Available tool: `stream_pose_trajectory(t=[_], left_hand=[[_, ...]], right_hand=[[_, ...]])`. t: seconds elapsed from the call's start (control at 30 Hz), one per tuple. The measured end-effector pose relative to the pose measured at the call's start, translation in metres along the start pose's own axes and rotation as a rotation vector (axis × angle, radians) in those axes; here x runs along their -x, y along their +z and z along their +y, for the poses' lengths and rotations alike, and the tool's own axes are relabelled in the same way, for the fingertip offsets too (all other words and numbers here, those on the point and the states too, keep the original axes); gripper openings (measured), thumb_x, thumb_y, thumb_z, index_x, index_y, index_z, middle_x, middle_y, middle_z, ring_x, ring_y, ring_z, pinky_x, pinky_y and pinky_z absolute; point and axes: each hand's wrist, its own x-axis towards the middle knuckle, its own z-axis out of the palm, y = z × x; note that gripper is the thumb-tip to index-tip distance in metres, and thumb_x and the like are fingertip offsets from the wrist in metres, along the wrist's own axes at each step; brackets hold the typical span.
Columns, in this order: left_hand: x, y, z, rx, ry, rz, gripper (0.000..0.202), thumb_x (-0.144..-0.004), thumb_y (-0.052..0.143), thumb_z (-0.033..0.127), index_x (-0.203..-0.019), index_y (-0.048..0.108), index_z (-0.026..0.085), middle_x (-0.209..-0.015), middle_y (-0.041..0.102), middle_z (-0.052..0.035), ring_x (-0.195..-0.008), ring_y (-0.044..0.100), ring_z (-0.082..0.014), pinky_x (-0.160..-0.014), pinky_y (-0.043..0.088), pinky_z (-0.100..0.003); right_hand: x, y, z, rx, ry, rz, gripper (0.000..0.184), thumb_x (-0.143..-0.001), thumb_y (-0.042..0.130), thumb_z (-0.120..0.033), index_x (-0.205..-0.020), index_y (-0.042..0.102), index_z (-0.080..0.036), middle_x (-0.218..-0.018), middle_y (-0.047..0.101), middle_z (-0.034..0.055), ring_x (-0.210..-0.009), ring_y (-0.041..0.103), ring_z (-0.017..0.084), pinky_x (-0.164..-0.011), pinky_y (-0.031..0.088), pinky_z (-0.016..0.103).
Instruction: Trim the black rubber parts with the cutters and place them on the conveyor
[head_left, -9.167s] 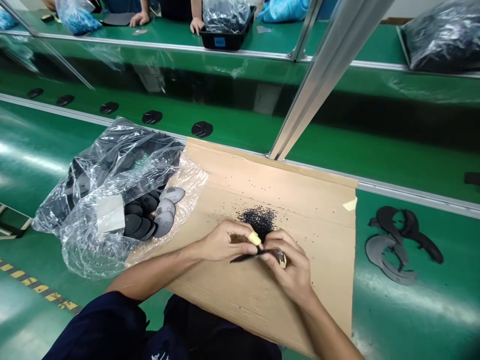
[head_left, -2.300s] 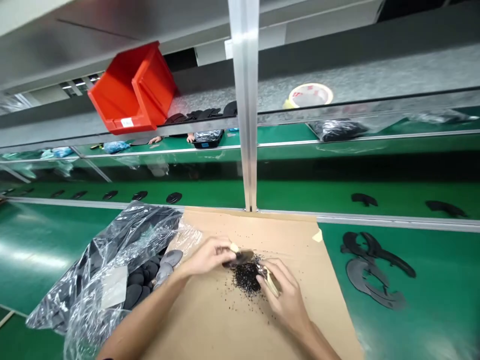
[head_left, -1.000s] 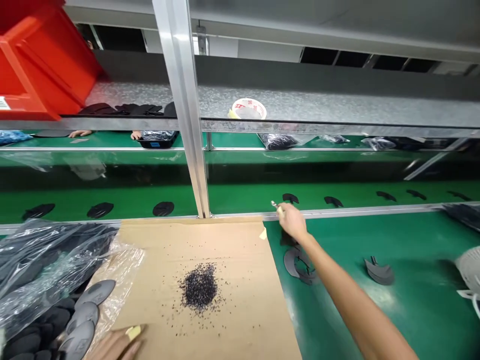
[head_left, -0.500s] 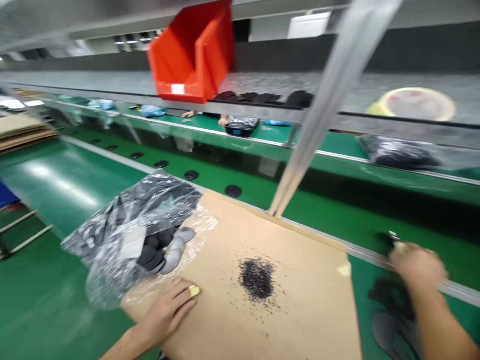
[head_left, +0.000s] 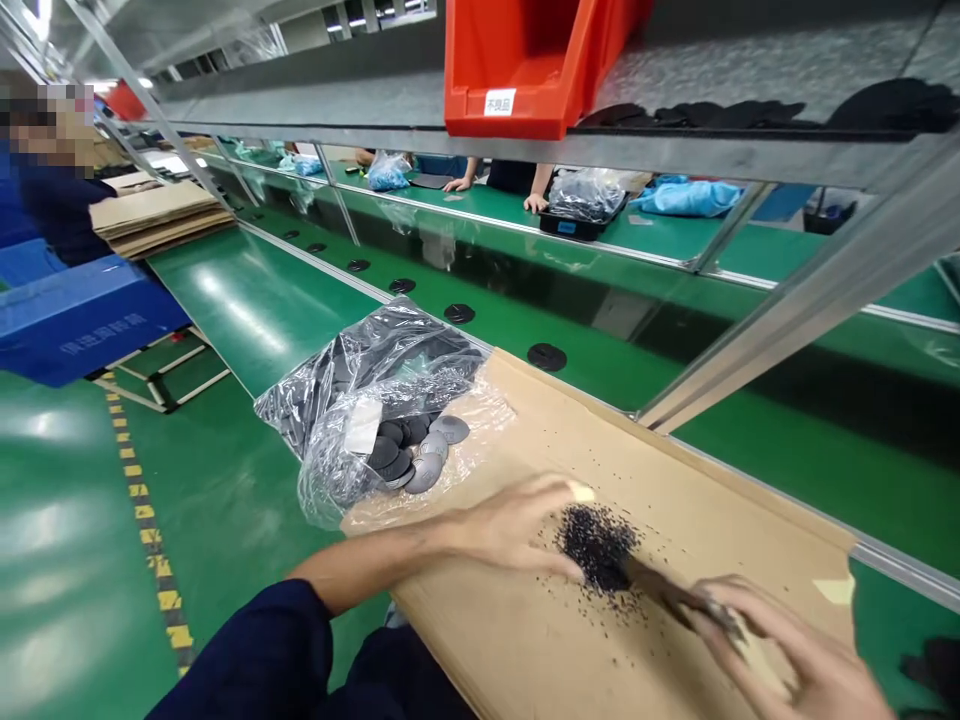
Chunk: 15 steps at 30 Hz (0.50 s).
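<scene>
My left hand (head_left: 517, 530) lies low over the brown cardboard (head_left: 525, 640), fingers spread around the left side of a heap of small black bits (head_left: 600, 550). A pale yellow cover sits on one of its fingertips. My right hand (head_left: 780, 650) is closed around a slim hand tool (head_left: 694, 605), dark toward the tip and metallic near the fingers; motion blur hides its exact kind. The tool's dark end reaches the right edge of the heap. Left of the heap, a clear plastic bag (head_left: 337, 400) spills black and grey discs (head_left: 427, 470) onto the cardboard.
Black discs (head_left: 546, 357) lie in a row along the green conveyor belt (head_left: 615, 375) behind the cardboard. A slanting metal post (head_left: 750, 330) rises at its back edge. Overhead, a red bin (head_left: 510, 110) stands on a shelf. Other people's hands (head_left: 536, 202) rest across the line.
My right hand has come from the far right to the heap with the tool. My left hand has moved right to the heap and spread out. The view has turned left.
</scene>
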Motion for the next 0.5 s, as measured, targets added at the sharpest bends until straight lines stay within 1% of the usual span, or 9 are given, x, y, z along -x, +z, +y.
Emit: stream_pose_trajectory(t=[0.03,0.07,0.13,0.23,0.3,0.33,0.4,0.47,0.5], left_hand=[[-0.006,0.008,0.005,0.064,0.016,-0.068,0.051,-0.084,0.076,0.042,-0.128,0.063,0.019,-0.122,0.066,-0.0121,-0.096,0.066,-0.0198,-0.09,0.054,-0.03],[-0.009,0.016,0.007,0.123,0.015,-0.104,0.042,-0.086,0.074,0.041,-0.12,0.068,0.018,-0.112,0.069,-0.0104,-0.087,0.066,-0.0178,-0.084,0.054,-0.028],[-0.008,0.031,0.009,0.275,-0.045,-0.075,0.032,-0.091,0.068,0.043,-0.107,0.072,0.016,-0.095,0.072,-0.0086,-0.078,0.065,-0.0161,-0.076,0.053,-0.026],[0.003,0.051,0.005,0.586,-0.232,0.089,0.049,-0.09,0.064,0.057,-0.105,0.068,0.011,-0.088,0.072,-0.0102,-0.074,0.068,-0.0172,-0.07,0.055,-0.027],[0.012,0.059,0.002,0.723,-0.313,0.129,0.058,-0.087,0.062,0.065,-0.103,0.065,0.008,-0.086,0.071,-0.0109,-0.073,0.07,-0.0185,-0.069,0.056,-0.028],[0.015,0.06,0.001,0.736,-0.327,0.12,0.06,-0.087,0.061,0.067,-0.102,0.064,0.008,-0.085,0.071,-0.011,-0.072,0.071,-0.0188,-0.069,0.056,-0.028],[0.02,0.049,-0.001,0.632,-0.299,0.043,0.057,-0.092,0.056,0.064,-0.101,0.065,0.009,-0.086,0.072,-0.0106,-0.074,0.07,-0.0184,-0.07,0.055,-0.028],[0.023,0.023,-0.006,0.319,-0.238,-0.048,0.044,-0.097,0.054,0.053,-0.098,0.067,0.011,-0.09,0.072,-0.0098,-0.083,0.069,-0.0192,-0.079,0.054,-0.03],[0.024,0.005,-0.01,0.084,-0.213,-0.076,0.035,-0.099,0.055,0.045,-0.095,0.068,0.013,-0.094,0.072,-0.0093,-0.091,0.067,-0.0205,-0.087,0.052,-0.032]], right_hand=[[0.003,0.012,-0.017,-0.066,-0.03,-0.132,0.045,-0.071,0.072,-0.073,-0.079,0.076,-0.029,-0.081,0.074,0.0128,-0.069,0.071,0.026,-0.061,0.058,0.035],[0.006,0.022,-0.031,-0.122,-0.025,-0.167,0.045,-0.074,0.071,-0.071,-0.082,0.077,-0.028,-0.082,0.074,0.012,-0.07,0.071,0.026,-0.063,0.06,0.036],[0.008,0.037,-0.05,-0.192,0.051,-0.088,0.043,-0.077,0.07,-0.068,-0.089,0.076,-0.027,-0.087,0.076,0.01,-0.079,0.072,0.027,-0.069,0.061,0.035],[0.01,0.055,-0.06,-0.25,0.153,0.062,0.044,-0.076,0.072,-0.064,-0.092,0.075,-0.024,-0.089,0.076,0.008,-0.082,0.072,0.026,-0.072,0.061,0.032],[0.011,0.066,-0.064,-0.289,0.179,0.087,0.043,-0.076,0.073,-0.063,-0.091,0.073,-0.023,-0.087,0.075,0.0074,-0.078,0.07,0.024,-0.071,0.06,0.031],[0.011,0.07,-0.067,-0.311,0.181,0.084,0.041,-0.076,0.073,-0.062,-0.09,0.073,-0.023,-0.086,0.074,0.0071,-0.077,0.069,0.024,-0.071,0.059,0.031],[0.011,0.078,-0.071,-0.351,0.177,0.068,0.038,-0.078,0.072,-0.06,-0.087,0.072,-0.023,-0.083,0.072,0.0065,-0.077,0.068,0.023,-0.073,0.058,0.03],[0.01,0.082,-0.072,-0.38,0.187,0.06,0.037,-0.079,0.072,-0.059,-0.084,0.07,-0.023,-0.08,0.07,0.0057,-0.078,0.067,0.023,-0.075,0.057,0.03],[0.009,0.083,-0.071,-0.389,0.202,0.062,0.037,-0.079,0.072,-0.059,-0.083,0.07,-0.023,-0.08,0.069,0.0054,-0.078,0.066,0.023,-0.075,0.056,0.03]])
